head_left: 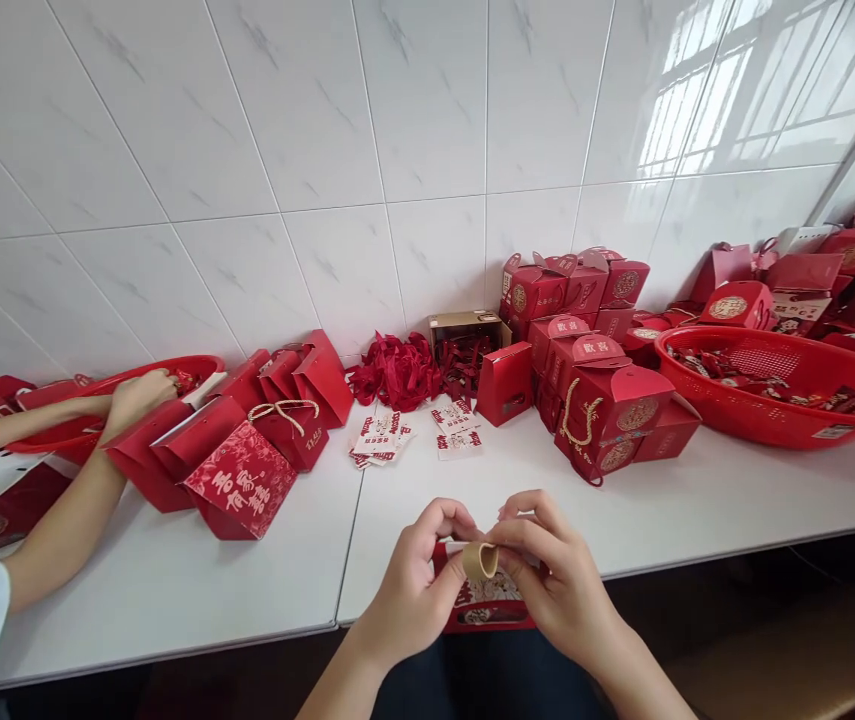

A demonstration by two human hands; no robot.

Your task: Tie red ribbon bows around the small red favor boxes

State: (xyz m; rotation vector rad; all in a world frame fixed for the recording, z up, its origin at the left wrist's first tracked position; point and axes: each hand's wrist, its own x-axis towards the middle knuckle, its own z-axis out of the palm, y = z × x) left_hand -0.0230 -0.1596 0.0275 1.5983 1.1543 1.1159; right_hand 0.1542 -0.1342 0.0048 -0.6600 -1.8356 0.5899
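Note:
Close to my body, at the table's front edge, my left hand (432,575) and my right hand (551,565) meet with fingers pinched. Between them is a curled tan-gold strip (480,562), bent into a loop; both hands grip it. Beneath the fingers a red gift box (491,614) with a floral print and a cut-out handle shows in part. The hands hide most of its top. Beyond them lie printed cards (460,442) and another pile of cards (380,440). A small red box (505,383) stands upright behind the cards.
Red ribbons (397,370) lie by the wall beside an open carton (468,320). Stacked red boxes (599,400) and a red basket of small packets (787,430) stand right. At left, a co-worker's hand (143,392) reaches into another basket (202,364), near several red bags (243,485).

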